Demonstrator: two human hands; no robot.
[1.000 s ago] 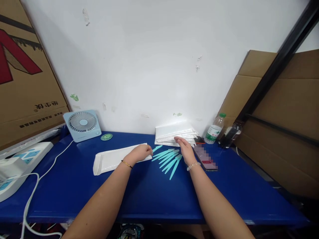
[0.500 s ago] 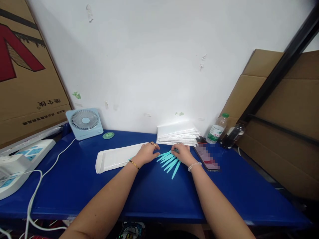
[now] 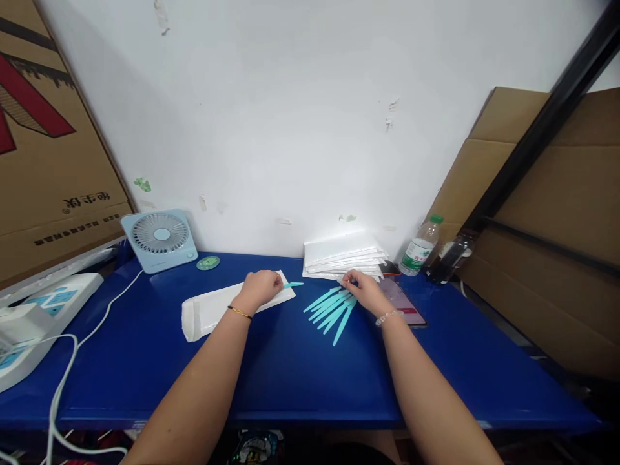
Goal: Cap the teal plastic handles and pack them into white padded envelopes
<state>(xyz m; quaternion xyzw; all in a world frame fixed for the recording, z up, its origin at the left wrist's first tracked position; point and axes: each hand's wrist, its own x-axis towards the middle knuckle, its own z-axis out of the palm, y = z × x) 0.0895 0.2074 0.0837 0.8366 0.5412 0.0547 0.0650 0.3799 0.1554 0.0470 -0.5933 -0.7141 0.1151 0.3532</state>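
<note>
My left hand [image 3: 261, 289] is closed on a slim teal eyebrow razor [image 3: 293, 284], whose narrow end sticks out to the right past the fingers. Under that hand lies a white padded envelope [image 3: 208, 312], flat on the blue table. Several more teal eyebrow razors [image 3: 330, 310] lie fanned out to the right, handles towards me. My right hand [image 3: 364, 290] is at their far ends, thumb and fingertips pinched together. What sits in that pinch is too small to make out.
A stack of white padded envelopes [image 3: 341, 255] lies against the wall. Right of it are a phone [image 3: 407, 303], a water bottle [image 3: 419, 248] and a dark bottle [image 3: 450, 260]. To the left are a blue fan [image 3: 161, 240], a green disc [image 3: 208, 263] and a white power strip [image 3: 62, 316].
My left hand has moved left, away from the fan of razors and over the envelope, with one razor in it. My right hand has shifted slightly right and its fingertips have pinched.
</note>
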